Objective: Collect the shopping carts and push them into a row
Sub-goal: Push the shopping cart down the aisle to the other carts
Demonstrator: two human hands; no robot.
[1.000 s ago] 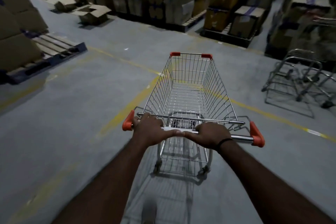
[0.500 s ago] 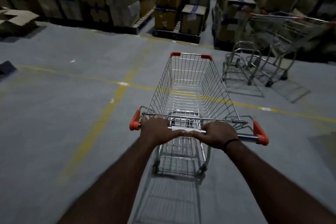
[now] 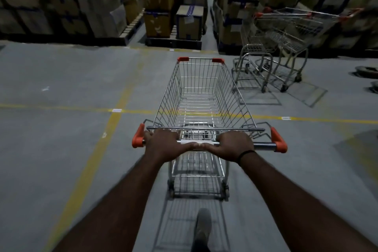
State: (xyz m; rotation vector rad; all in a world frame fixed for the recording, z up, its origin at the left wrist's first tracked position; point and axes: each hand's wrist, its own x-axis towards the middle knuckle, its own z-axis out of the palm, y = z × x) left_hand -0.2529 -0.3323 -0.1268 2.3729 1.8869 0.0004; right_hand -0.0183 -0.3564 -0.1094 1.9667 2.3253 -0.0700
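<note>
An empty wire shopping cart (image 3: 201, 96) with orange corner caps stands straight ahead of me on the grey floor. Its chrome handle bar (image 3: 263, 146) runs between orange end grips. My left hand (image 3: 163, 145) grips the bar left of centre, and my right hand (image 3: 232, 146), with a black band at the wrist, grips it right of centre; the thumbs nearly meet. Ahead on the right, two other carts (image 3: 282, 47) stand nested together in front of stacked boxes.
Pallets of stacked cardboard boxes (image 3: 157, 6) line the far side, with a narrow aisle (image 3: 207, 32) between them. Yellow floor lines (image 3: 92, 109) cross under the cart. Dark round objects (image 3: 366, 70) lie at the right edge. My shoe (image 3: 202, 229) shows below.
The view has swung to the right with the cart. The nested carts have come closer and more toward the centre. Both hands keep the same grip on the bar.
</note>
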